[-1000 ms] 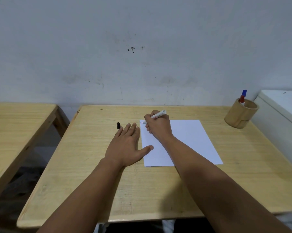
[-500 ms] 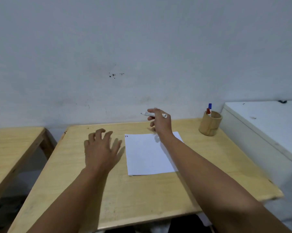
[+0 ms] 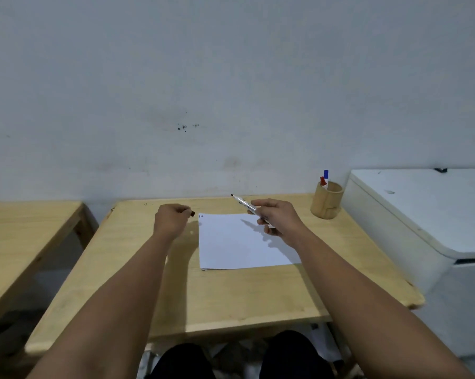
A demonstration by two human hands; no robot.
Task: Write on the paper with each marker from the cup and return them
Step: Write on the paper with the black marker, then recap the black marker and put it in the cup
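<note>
A white sheet of paper [image 3: 239,242] lies on the wooden table [image 3: 231,291], with small black marks at its top left corner. My right hand [image 3: 277,218] is raised over the paper's far right part, shut on an uncapped black marker [image 3: 243,202] whose tip points up and left. My left hand [image 3: 170,218] is just left of the paper, fingers closed on the marker's black cap [image 3: 192,213]. A wooden cup [image 3: 326,202] stands at the table's far right corner with a red marker [image 3: 323,181] and a blue marker [image 3: 326,175] in it.
A white chest-like appliance [image 3: 422,214] stands close against the table's right side. A second wooden table [image 3: 20,228] is on the left, across a narrow gap. A wall rises right behind both tables. My knees show under the front edge.
My right hand lifted the marker off the paper and swung it right. My left hand left the paper's edge, reached the cap on the table and closed on it.
</note>
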